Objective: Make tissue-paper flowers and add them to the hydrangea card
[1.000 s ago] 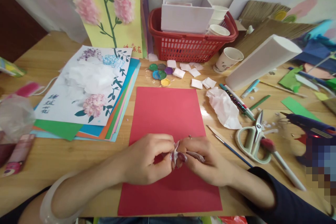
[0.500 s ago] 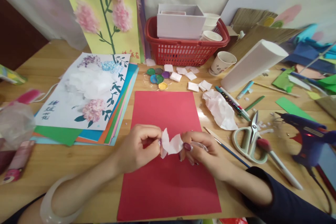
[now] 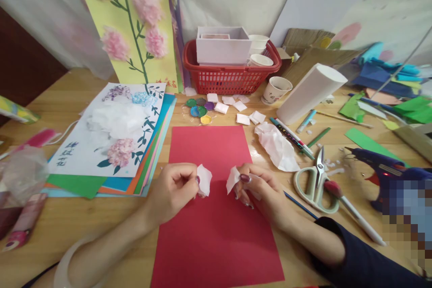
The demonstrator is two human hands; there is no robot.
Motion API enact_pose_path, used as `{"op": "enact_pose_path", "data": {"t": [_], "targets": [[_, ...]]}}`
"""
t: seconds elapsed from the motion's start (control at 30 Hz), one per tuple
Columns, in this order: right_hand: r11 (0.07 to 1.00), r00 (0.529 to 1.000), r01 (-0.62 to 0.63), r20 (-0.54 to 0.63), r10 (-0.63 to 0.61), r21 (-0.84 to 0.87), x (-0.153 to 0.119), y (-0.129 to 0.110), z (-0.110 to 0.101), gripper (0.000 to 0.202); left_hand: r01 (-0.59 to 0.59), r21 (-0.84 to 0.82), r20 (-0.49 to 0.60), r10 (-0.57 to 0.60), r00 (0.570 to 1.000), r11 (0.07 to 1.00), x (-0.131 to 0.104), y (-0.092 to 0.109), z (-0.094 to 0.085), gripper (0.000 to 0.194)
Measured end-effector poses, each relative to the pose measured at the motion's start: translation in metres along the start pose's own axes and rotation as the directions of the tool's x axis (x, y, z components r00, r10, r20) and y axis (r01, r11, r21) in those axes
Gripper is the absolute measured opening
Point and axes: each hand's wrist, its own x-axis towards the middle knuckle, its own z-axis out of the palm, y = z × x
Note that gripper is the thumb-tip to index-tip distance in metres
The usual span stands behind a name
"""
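Observation:
Above a red sheet of paper (image 3: 216, 243), my left hand (image 3: 175, 191) pinches a small piece of thin white tissue paper (image 3: 204, 181). Across a gap, my right hand (image 3: 261, 191) has its fingers closed on another white tissue piece (image 3: 232, 180), with more of it showing behind the fingers. The two pieces are apart from each other. Beyond my right hand lies a crumpled white tissue (image 3: 277, 146). A blue-handled brush (image 3: 300, 204) lies partly hidden by that hand.
Scissors (image 3: 317, 184), a red-tipped brush (image 3: 357, 216) and a glue gun (image 3: 381, 164) lie at right. A tissue roll (image 3: 312, 92) and paper cup (image 3: 276, 91) stand behind. Paint lids (image 3: 201, 111) and a red basket (image 3: 232, 78) are at the back; coloured papers (image 3: 76, 184) at left.
The white tissue that joined both hands is now in two separate pieces. My hands have moved slightly apart, and the view has tilted up.

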Motion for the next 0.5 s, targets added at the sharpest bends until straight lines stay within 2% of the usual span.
{"op": "enact_pose_path", "data": {"t": [0.13,0.2,0.3,0.37,0.5], "targets": [[0.994,0.982,-0.077,0.167,0.088,-0.075,-0.003,-0.002,0.004,0.030,-0.044,0.134,-0.003,0.045,0.999,0.990,-0.003,0.004,0.007,0.031],[0.990,0.967,-0.125,0.217,0.136,-0.067,-0.004,-0.003,0.006,0.028,-0.032,0.088,-0.004,0.033,0.999,0.996,-0.004,0.005,0.010,0.030],[0.988,0.960,-0.141,0.236,0.151,-0.060,-0.006,-0.003,0.007,0.029,0.003,0.010,0.026,-0.003,1.000,1.000,-0.006,0.006,0.014,0.016],[0.991,0.964,-0.118,0.232,0.130,-0.066,-0.006,-0.003,0.007,0.031,-0.005,0.096,0.013,0.004,1.000,0.995,-0.006,0.004,0.014,0.010],[0.997,0.980,-0.050,0.191,0.060,-0.054,-0.006,-0.003,0.005,0.032,-0.043,0.332,-0.066,0.069,0.995,0.942,-0.007,0.002,0.013,0.024]]}}
